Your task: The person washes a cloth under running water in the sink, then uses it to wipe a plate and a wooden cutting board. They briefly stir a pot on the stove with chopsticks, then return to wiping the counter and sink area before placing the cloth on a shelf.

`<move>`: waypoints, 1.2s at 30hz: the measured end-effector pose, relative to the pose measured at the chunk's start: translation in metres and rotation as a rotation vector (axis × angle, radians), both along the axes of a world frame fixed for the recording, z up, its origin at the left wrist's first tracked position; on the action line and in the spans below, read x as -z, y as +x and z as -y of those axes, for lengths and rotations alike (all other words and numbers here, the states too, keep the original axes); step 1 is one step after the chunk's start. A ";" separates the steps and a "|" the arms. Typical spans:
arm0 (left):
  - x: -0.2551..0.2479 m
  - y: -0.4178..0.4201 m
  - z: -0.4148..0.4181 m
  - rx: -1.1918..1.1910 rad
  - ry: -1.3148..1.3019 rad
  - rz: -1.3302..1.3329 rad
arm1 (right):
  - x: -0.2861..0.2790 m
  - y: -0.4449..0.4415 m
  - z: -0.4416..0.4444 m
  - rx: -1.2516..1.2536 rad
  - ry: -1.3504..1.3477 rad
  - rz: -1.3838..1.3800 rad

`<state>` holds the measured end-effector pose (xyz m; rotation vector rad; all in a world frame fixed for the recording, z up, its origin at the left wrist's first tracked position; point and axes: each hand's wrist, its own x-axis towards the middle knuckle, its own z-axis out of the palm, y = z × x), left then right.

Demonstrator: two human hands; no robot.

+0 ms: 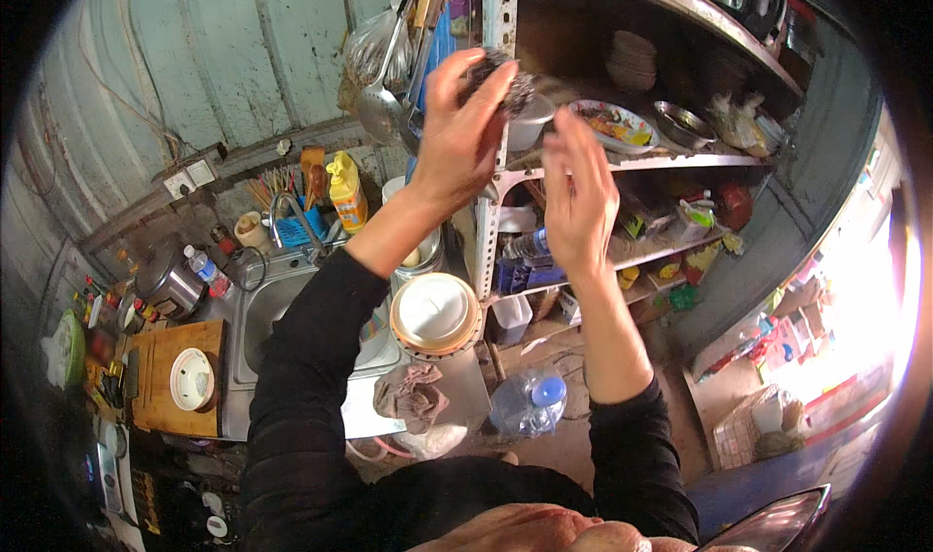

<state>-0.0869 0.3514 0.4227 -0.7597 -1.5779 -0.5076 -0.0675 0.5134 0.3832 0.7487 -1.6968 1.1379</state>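
My left hand (463, 125) is raised in front of the white metal shelf post (490, 253), its fingers closed around a dark steel-wool scouring pad (519, 93). To its right my right hand (581, 187) is lifted with the palm turned inward and holds nothing; its fingertips are blurred. Between the two, on the shelf, stands a translucent plastic tub (530, 123). An oval patterned plate with food (616, 125) lies just beyond my right fingertips, beside a metal bowl (685, 124). A slotted metal skimmer (378, 107) hangs left of my left hand.
Below left is a steel sink (266, 311) with a curved tap, near a yellow bottle (347, 191) and a wooden cutting board (160, 399) bearing a white bowl (192, 378). A lidded round container (435, 311) and a brown cloth (412, 397) sit on the counter; a large plastic water bottle (528, 406) stands lower.
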 end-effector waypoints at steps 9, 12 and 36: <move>0.000 -0.062 -0.020 -0.292 -0.044 -0.257 | -0.018 -0.091 0.016 0.002 0.086 -0.293; -0.017 -0.068 -0.015 -0.273 -0.094 -0.297 | -0.028 -0.112 0.020 0.045 0.030 -0.466; -0.094 -0.087 -0.020 -0.226 -0.009 -0.397 | -0.123 -0.118 0.013 0.064 0.005 -0.601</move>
